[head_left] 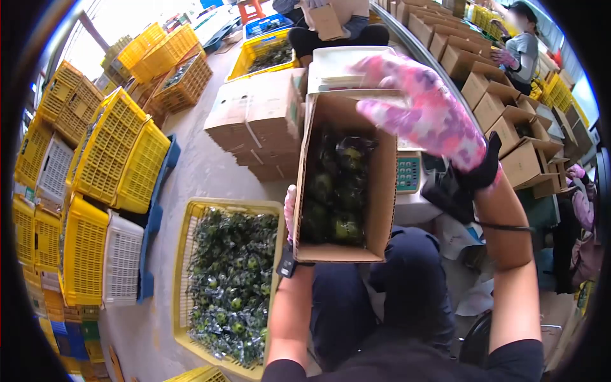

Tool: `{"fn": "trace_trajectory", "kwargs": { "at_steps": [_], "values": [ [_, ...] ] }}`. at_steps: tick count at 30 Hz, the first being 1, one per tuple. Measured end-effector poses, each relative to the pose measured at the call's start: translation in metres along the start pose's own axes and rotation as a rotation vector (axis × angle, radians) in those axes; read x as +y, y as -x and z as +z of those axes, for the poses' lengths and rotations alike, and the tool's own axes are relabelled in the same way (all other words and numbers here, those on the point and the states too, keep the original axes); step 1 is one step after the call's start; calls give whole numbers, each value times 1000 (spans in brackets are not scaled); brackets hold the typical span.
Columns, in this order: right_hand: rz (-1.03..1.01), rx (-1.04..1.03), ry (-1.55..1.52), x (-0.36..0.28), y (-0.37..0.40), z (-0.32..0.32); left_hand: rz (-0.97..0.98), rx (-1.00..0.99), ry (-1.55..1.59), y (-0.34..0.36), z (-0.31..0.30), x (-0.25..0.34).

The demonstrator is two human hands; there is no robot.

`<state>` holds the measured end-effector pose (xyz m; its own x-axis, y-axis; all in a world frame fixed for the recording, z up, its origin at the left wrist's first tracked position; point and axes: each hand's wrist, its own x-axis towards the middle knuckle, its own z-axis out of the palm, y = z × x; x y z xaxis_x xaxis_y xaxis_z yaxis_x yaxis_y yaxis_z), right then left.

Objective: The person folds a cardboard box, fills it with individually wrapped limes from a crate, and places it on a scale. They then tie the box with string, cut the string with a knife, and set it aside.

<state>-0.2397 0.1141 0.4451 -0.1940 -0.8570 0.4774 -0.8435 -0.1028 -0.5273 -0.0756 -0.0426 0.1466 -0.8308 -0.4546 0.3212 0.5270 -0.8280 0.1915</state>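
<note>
An open cardboard box [389,216] is tilted toward me above my lap. Inside it lie dark green round fruits in clear plastic wrap [349,184]. My left hand [290,213], in a pink glove, grips the box's left side; most of its fingers are hidden behind the cardboard. Over the box's far right corner is my right hand [426,111] in a pink floral glove, thumb and fingers apart, slightly blurred, holding nothing. Beyond the box stands a white scale [350,60], and a green keypad [408,173] shows right of the box.
A yellow crate [181,280] of wrapped green fruits stands at my left. Stacked flat cartons [254,114] sit ahead. Yellow baskets [95,254] pile up at far left. Open boxes [519,127] line a conveyor at right. One person [337,25] sits opposite; another [522,51] stands at right.
</note>
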Motion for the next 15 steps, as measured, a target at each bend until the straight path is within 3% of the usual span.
{"fn": "trace_trajectory", "kwargs": {
  "at_steps": [1,2,3,5,6,7,8,9,10,11,12,13,15],
  "values": [
    [-23,74,-4,32,2,-2,-39,149,-14,-8,4,-10],
    [218,41,-71,76,14,10,-86,296,-35,-16,10,-17],
    [465,-77,-397,102,21,4,-139,437,-67,-27,13,-20],
    [535,102,-595,155,36,9,-87,360,-984,-53,27,-19],
    [557,198,-692,181,44,12,-169,547,-390,-70,78,-19],
    [590,296,-653,168,46,11,-250,486,-63,-81,81,-18],
    [625,392,-617,161,48,10,-264,512,-61,-93,66,-17],
    [628,393,-619,183,57,16,-170,591,-348,-107,61,-27],
    [277,361,-96,218,71,25,-69,660,-634,-119,56,-36],
    [-85,307,421,239,77,28,5,459,-984,-128,29,-37],
    [218,351,153,214,68,30,151,286,-1393,-137,3,-38],
    [270,437,20,222,61,34,361,167,-1702,-146,-24,-39],
    [327,522,-113,243,54,43,315,253,-1530,-169,-26,-36]
  ]
}}
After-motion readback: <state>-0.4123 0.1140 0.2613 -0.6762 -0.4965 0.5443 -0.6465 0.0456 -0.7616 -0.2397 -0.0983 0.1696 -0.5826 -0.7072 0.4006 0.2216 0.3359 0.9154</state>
